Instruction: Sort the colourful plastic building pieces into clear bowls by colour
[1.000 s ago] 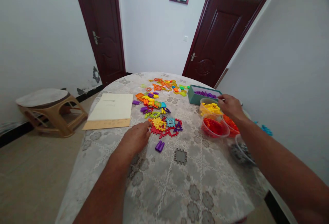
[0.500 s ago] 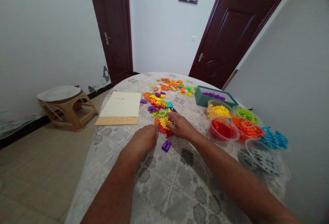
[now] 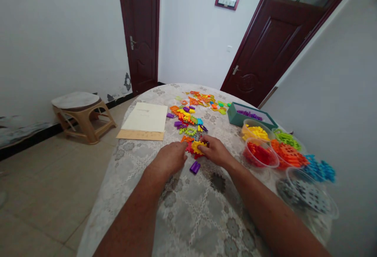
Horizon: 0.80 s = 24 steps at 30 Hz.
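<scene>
A flat cluster of joined plastic pieces (image 3: 196,147), yellow, red and orange, lies on the lace-covered table (image 3: 191,213). My left hand (image 3: 171,158) rests on the cloth at its left edge, fingers curled against it. My right hand (image 3: 215,151) presses the cluster's right side, fingers bent over the pieces. A loose purple piece (image 3: 194,167) lies just in front of both hands. More loose coloured pieces (image 3: 188,117) are scattered farther back.
Along the right edge stand tubs of yellow (image 3: 255,131), red (image 3: 260,153), orange (image 3: 287,153), green (image 3: 287,138), blue (image 3: 319,169) and grey pieces (image 3: 306,196), and a teal box (image 3: 250,113). A cream booklet (image 3: 145,119) lies left. A stool (image 3: 82,115) stands on the floor.
My right hand left the tubs at the right and came to the cluster beside my left hand. The view has shifted right and nearer.
</scene>
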Tool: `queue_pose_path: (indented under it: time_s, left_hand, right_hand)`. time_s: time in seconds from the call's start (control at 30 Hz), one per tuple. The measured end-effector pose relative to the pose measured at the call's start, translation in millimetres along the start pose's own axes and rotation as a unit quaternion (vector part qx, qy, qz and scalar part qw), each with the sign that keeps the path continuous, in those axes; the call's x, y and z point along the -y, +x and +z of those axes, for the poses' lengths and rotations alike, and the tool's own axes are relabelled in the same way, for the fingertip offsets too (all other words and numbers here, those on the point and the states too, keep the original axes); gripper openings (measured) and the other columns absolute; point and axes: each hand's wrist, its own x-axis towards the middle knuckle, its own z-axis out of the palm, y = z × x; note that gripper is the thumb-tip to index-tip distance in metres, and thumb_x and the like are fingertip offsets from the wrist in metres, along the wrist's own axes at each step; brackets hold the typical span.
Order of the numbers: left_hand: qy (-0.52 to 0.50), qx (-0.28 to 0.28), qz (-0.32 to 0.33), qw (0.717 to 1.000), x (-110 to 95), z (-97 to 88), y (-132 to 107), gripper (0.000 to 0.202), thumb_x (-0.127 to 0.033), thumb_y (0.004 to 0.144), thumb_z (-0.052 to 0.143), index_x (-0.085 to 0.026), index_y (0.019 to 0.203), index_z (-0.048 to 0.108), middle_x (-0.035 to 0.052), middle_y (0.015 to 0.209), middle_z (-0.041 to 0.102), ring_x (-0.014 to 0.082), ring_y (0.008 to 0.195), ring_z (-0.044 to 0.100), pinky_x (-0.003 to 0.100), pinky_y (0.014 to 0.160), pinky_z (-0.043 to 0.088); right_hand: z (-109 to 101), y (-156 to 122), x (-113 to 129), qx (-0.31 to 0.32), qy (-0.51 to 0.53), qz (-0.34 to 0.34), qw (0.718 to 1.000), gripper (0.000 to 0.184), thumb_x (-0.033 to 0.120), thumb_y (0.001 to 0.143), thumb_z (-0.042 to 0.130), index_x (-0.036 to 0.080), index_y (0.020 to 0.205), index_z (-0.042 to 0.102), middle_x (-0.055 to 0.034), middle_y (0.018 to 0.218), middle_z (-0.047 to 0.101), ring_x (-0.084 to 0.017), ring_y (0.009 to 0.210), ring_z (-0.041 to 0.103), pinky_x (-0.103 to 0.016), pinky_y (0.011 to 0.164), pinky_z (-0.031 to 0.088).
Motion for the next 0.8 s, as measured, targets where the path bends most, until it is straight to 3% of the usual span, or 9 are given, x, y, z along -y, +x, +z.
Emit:
queue_pose_path:
  time_s: [0.13, 0.23, 0.33, 0.5, 0.6, 0.7, 0.8]
  left_hand:
    - [-0.085, -0.013, 0.047, 0.995, -6, -6.5, 1, 0.033, -0.029, 0.095, 0.058, -0.02, 0.126, 0.066, 0.0117, 0.12, 0.075, 0.0261, 0.108, 0.07, 0.034, 0.09, 0.049]
    - [-0.172, 0.025, 0.116, 0.978, -12, -12.5, 0, 0.023, -0.035, 0.097, 0.055, -0.023, 0.11, 0.069, 0.0039, 0.104, 0.075, 0.0209, 0.092, 0.068, 0.029, 0.078, 0.046]
    - [-0.213, 0.07, 0.141, 0.964, -18, -18.5, -1, 0.023, -0.039, 0.097, 0.054, -0.022, 0.099, 0.069, 0.001, 0.092, 0.071, 0.0186, 0.083, 0.062, 0.029, 0.073, 0.043]
    - [-0.293, 0.147, 0.157, 0.932, -29, -19.6, -4, 0.025, -0.04, 0.094, 0.058, -0.022, 0.108, 0.07, 0.0011, 0.095, 0.07, 0.0176, 0.084, 0.062, 0.028, 0.074, 0.045]
    - [-0.323, 0.146, 0.151, 0.923, -33, -14.2, -3, 0.031, -0.042, 0.095, 0.057, -0.022, 0.117, 0.068, 0.0011, 0.092, 0.069, 0.0179, 0.084, 0.063, 0.029, 0.075, 0.046]
    - [-0.332, 0.119, 0.133, 0.926, -33, -10.7, -2, 0.041, -0.047, 0.096, 0.056, -0.023, 0.128, 0.064, 0.0, 0.087, 0.066, 0.0182, 0.081, 0.062, 0.029, 0.074, 0.046]
    - [-0.309, 0.076, 0.115, 0.941, -30, -12.2, -1, 0.045, -0.052, 0.095, 0.055, -0.022, 0.128, 0.065, 0.0012, 0.088, 0.065, 0.0194, 0.083, 0.061, 0.03, 0.075, 0.046]
  right_hand:
    - [-13, -27, 15, 0.016, 0.126, 0.038, 0.991, 0.017, 0.037, 0.089, 0.064, 0.021, 0.094, 0.064, 0.0035, 0.074, 0.062, -0.013, 0.062, 0.052, -0.024, 0.057, 0.038]
    - [-22, -42, 25, 0.051, 0.235, 0.081, 0.967, 0.024, 0.043, 0.088, 0.066, 0.021, 0.096, 0.061, 0.006, 0.065, 0.057, -0.011, 0.052, 0.048, -0.023, 0.05, 0.036]
    - [-32, -55, 29, 0.078, 0.306, 0.108, 0.943, 0.032, 0.049, 0.085, 0.07, 0.02, 0.098, 0.061, 0.0066, 0.06, 0.056, -0.011, 0.048, 0.048, -0.022, 0.047, 0.037]
    - [-49, -74, 25, 0.086, 0.36, 0.108, 0.923, 0.038, 0.05, 0.084, 0.075, 0.02, 0.104, 0.062, 0.0048, 0.068, 0.063, -0.009, 0.049, 0.053, -0.021, 0.046, 0.041]
    - [-71, -78, 20, 0.091, 0.33, 0.108, 0.933, 0.032, 0.046, 0.086, 0.073, 0.02, 0.103, 0.064, 0.0043, 0.067, 0.063, -0.009, 0.049, 0.053, -0.02, 0.045, 0.042]
    - [-111, -68, 2, 0.014, 0.257, 0.119, 0.959, 0.025, 0.041, 0.088, 0.071, 0.02, 0.101, 0.065, 0.005, 0.062, 0.06, -0.009, 0.047, 0.052, -0.019, 0.044, 0.041]
    - [-163, -43, -32, -0.139, 0.177, 0.139, 0.964, 0.02, 0.032, 0.088, 0.07, 0.019, 0.103, 0.066, 0.0041, 0.063, 0.062, -0.009, 0.047, 0.052, -0.018, 0.045, 0.042]
